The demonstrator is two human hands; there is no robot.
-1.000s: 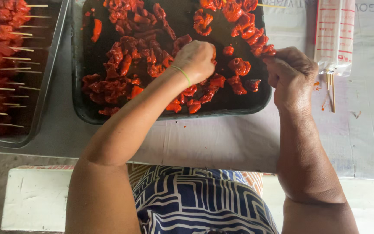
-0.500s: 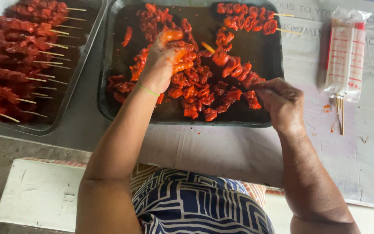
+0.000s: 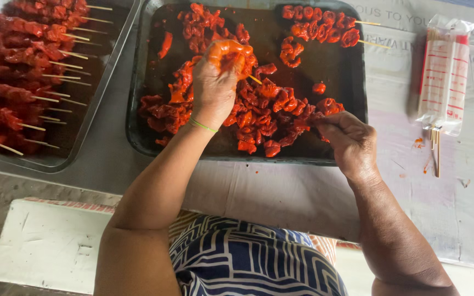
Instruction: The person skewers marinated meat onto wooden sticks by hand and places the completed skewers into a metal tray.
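Observation:
A dark tray (image 3: 138, 140) holds several red marinated meat pieces (image 3: 259, 112). My left hand (image 3: 218, 82), smeared with red sauce, grips a meat piece at the pointed tip of a bamboo skewer (image 3: 254, 79). My right hand (image 3: 346, 142) is closed on the other end of that skewer, which carries a row of meat pieces across the tray. One finished skewer (image 3: 319, 24) lies at the tray's far right corner.
A second metal tray (image 3: 97, 98) on the left is filled with several finished meat skewers (image 3: 23, 60). A plastic packet of bamboo sticks (image 3: 443, 71) lies at the right on printed paper (image 3: 467, 181). A white bench edge (image 3: 50, 241) is near my lap.
My left hand picked up a meat piece and brought it to the skewer tip. My right hand dropped lower with the skewer. The view has shifted slightly.

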